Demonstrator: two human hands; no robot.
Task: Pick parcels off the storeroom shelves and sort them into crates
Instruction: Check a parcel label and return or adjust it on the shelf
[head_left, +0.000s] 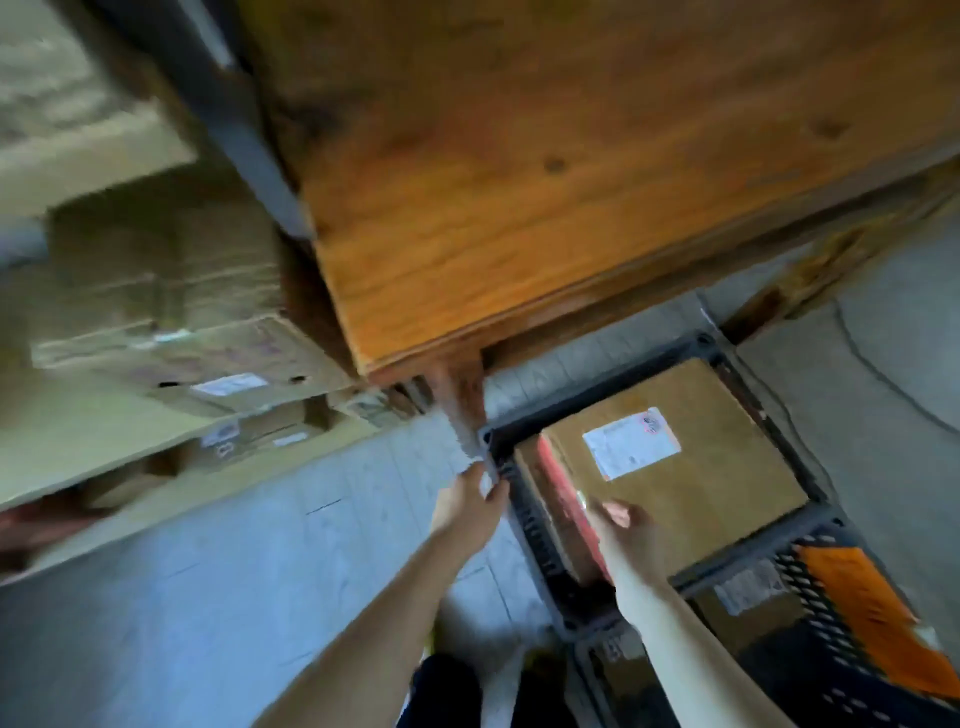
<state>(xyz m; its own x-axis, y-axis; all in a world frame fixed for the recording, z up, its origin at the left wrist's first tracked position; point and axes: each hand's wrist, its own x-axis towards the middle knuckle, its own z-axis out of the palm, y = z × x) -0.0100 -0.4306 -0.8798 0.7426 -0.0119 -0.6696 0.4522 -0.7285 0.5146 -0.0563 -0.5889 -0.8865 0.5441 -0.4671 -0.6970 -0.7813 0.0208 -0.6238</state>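
Note:
A black slatted crate (748, 374) stands on the floor under a wooden table. In it lies a brown parcel (701, 478) with a white label, and a red parcel (563, 493) stands on edge at its left. My left hand (470, 506) is at the crate's left rim, its fingers curled round the rim's edge. My right hand (626, 535) reaches over the red parcel and the brown parcel's near corner with fingers fairly straight; blur hides whether it touches them.
A wooden table (519, 182) overhangs the crate. Shelves (104, 441) at the left hold stacked cardboard boxes (208, 364). A second black crate (800, 623) at the lower right holds an orange parcel (872, 618) and a labelled packet. The floor is grey concrete.

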